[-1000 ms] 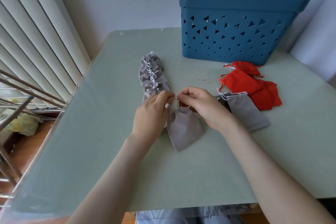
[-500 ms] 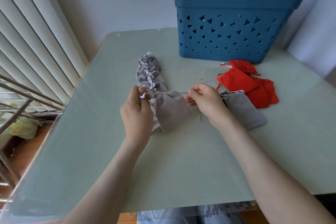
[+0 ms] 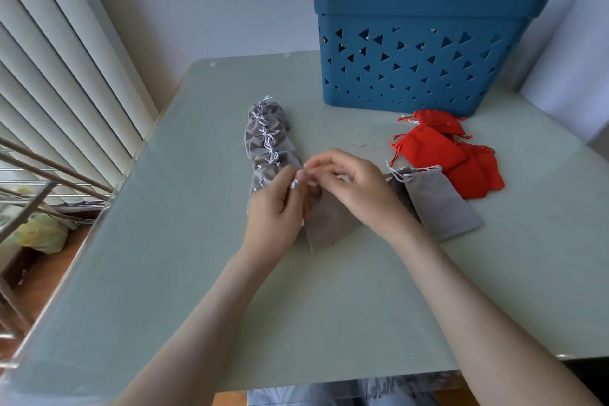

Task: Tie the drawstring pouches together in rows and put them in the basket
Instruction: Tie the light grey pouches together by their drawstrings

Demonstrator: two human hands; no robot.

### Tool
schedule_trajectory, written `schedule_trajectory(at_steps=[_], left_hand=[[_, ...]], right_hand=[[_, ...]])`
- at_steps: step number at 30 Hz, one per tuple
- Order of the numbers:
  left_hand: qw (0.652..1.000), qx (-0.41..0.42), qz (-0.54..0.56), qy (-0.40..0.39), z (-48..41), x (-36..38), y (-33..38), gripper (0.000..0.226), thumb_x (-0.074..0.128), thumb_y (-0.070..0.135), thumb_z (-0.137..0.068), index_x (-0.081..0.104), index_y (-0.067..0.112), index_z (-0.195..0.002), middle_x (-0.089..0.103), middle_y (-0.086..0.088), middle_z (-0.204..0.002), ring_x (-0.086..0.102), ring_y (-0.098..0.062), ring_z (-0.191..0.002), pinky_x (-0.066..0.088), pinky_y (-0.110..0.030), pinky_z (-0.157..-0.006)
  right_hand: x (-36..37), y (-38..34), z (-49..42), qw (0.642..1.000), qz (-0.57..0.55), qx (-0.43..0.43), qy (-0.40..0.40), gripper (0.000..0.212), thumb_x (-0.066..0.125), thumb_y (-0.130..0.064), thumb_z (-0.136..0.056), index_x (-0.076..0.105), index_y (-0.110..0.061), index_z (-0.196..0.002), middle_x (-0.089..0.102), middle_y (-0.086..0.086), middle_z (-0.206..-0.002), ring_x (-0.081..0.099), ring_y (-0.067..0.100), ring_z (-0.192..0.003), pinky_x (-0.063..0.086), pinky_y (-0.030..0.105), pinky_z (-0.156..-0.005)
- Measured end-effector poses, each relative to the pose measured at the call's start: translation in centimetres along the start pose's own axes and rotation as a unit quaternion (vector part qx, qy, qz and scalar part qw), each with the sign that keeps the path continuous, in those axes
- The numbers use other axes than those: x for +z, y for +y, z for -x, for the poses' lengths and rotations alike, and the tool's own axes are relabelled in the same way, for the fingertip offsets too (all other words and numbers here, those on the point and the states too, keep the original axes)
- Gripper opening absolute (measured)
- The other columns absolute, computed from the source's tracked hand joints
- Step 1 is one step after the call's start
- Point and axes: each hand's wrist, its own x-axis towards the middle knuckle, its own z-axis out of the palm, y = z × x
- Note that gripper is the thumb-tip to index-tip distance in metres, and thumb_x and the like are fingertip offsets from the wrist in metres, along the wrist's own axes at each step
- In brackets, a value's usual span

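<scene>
A pale green table (image 3: 329,306) carries a blue, triangle-pierced basket (image 3: 418,53), upright at its far right.

Left of the basket, a row of tied grey pouches (image 3: 267,145) runs toward the camera, white cords knotted down its middle. A heap of red pouches (image 3: 448,155) lies just in front of the basket, beside a loose grey pouch (image 3: 441,204) nearer the camera. At the row's near end another grey pouch (image 3: 329,221) lies flat on the table, partly under the hands. The left hand (image 3: 276,211) and right hand (image 3: 359,188) meet above its mouth, fingers curled, each thumb and forefinger pinching the white drawstring (image 3: 310,184).
</scene>
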Motion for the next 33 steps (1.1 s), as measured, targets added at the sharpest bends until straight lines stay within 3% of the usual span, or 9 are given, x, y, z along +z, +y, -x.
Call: schedule_trajectory(at_steps=[5, 8, 10, 12, 16, 24, 27, 31, 33], left_hand=[[0.994, -0.078, 0.061, 0.045, -0.5, -0.4, 0.5, 0.033, 0.045, 0.036, -0.094, 0.051, 0.033, -0.061, 0.047, 0.013, -0.046, 0.038, -0.003, -0.045, 0.03, -0.027, -0.051], [0.985, -0.113, 0.126, 0.029, -0.8, -0.8, 0.8, 0.021, 0.054, 0.022, -0.096, 0.052, 0.018, -0.076, 0.049, 0.013, -0.047, 0.039, -0.008, -0.044, 0.033, -0.027, -0.049], [0.961, -0.142, 0.238, -0.005, -1.1, -1.1, 0.8, 0.015, 0.054, 0.013, -0.095, 0.048, 0.005, -0.084, 0.053, 0.008, -0.051, 0.044, -0.012, -0.045, 0.038, -0.026, -0.048], [0.927, -0.169, 0.335, -0.028, -1.4, -1.5, 0.9, 0.01, 0.053, 0.011, -0.093, 0.048, 0.005, -0.087, 0.055, 0.003, -0.054, 0.048, -0.011, -0.048, 0.041, -0.022, -0.05], [0.895, -0.194, 0.402, -0.003, -1.7, -1.8, 0.9, 0.012, 0.05, 0.002, -0.094, 0.05, 0.009, -0.084, 0.058, 0.001, -0.059, 0.053, -0.008, -0.052, 0.045, -0.016, -0.055], [0.959, -0.124, 0.253, -0.027, -1.1, -1.3, 0.1, 0.017, 0.057, 0.004, -0.092, 0.056, 0.018, -0.102, 0.051, -0.002, -0.065, 0.048, -0.018, -0.066, 0.043, -0.025, -0.066], [0.969, -0.121, 0.208, -0.057, -1.0, -1.0, -0.1, 0.01, 0.059, 0.011, -0.093, 0.06, 0.021, -0.094, 0.056, 0.004, -0.067, 0.051, -0.014, -0.069, 0.041, -0.024, -0.066], [0.968, -0.165, 0.166, -0.084, -1.0, -0.6, -0.6, 0.013, 0.058, 0.013, -0.094, 0.058, 0.019, -0.082, 0.059, 0.008, -0.067, 0.049, -0.006, -0.062, 0.038, -0.02, -0.061], [0.967, -0.175, 0.163, -0.084, -1.0, -0.5, -0.7, 0.013, 0.059, 0.014, -0.094, 0.058, 0.018, -0.081, 0.058, 0.007, -0.066, 0.048, -0.007, -0.06, 0.037, -0.02, -0.06]], right_hand=[[-0.2, -0.3, 0.2, 0.997, -0.057, -0.007, -0.052, 0.01, 0.06, -0.02, -0.093, 0.068, -0.02, -0.088, 0.07, -0.007, -0.078, 0.062, 0.004, -0.079, 0.045, 0.025, -0.082], [-0.3, -0.5, 0.4, 0.993, -0.08, 0.0, -0.091, 0.011, 0.062, -0.015, -0.091, 0.067, -0.022, -0.084, 0.065, -0.01, -0.069, 0.057, 0.003, -0.071, 0.042, 0.019, -0.075], [-0.3, -0.5, 0.4, 0.992, -0.071, 0.001, -0.107, 0.013, 0.065, -0.012, -0.089, 0.066, -0.023, -0.082, 0.063, -0.008, -0.068, 0.056, 0.003, -0.068, 0.041, 0.017, -0.072], [-0.1, -0.5, 0.3, 0.992, -0.071, 0.001, -0.108, 0.013, 0.065, -0.01, -0.088, 0.065, -0.021, -0.081, 0.063, -0.005, -0.068, 0.055, 0.004, -0.067, 0.041, 0.016, -0.07], [-0.3, -0.6, 0.4, 0.989, -0.109, -0.011, -0.1, 0.014, 0.063, -0.004, -0.088, 0.062, -0.016, -0.08, 0.061, -0.004, -0.067, 0.055, 0.005, -0.066, 0.043, 0.013, -0.069], [0.0, -0.3, 0.2, 0.996, -0.033, -0.076, -0.038, 0.014, 0.071, -0.012, -0.081, 0.064, -0.024, -0.077, 0.067, -0.009, -0.075, 0.058, 0.011, -0.076, 0.046, 0.021, -0.078], [0.1, -0.1, 0.1, 0.997, 0.004, -0.078, 0.009, 0.018, 0.072, -0.013, -0.082, 0.062, -0.028, -0.079, 0.067, -0.007, -0.076, 0.06, 0.009, -0.077, 0.046, 0.026, -0.08], [0.3, 0.4, 0.1, 0.995, 0.063, -0.081, 0.012, 0.024, 0.066, -0.012, -0.087, 0.063, -0.027, -0.106, 0.067, -0.004, -0.08, 0.061, 0.011, -0.085, 0.043, 0.022, -0.084], [0.4, 0.5, 0.0, 0.993, 0.077, -0.087, 0.015, 0.024, 0.062, -0.01, -0.088, 0.067, -0.023, -0.108, 0.067, -0.004, -0.083, 0.062, 0.013, -0.091, 0.043, 0.02, -0.086]])
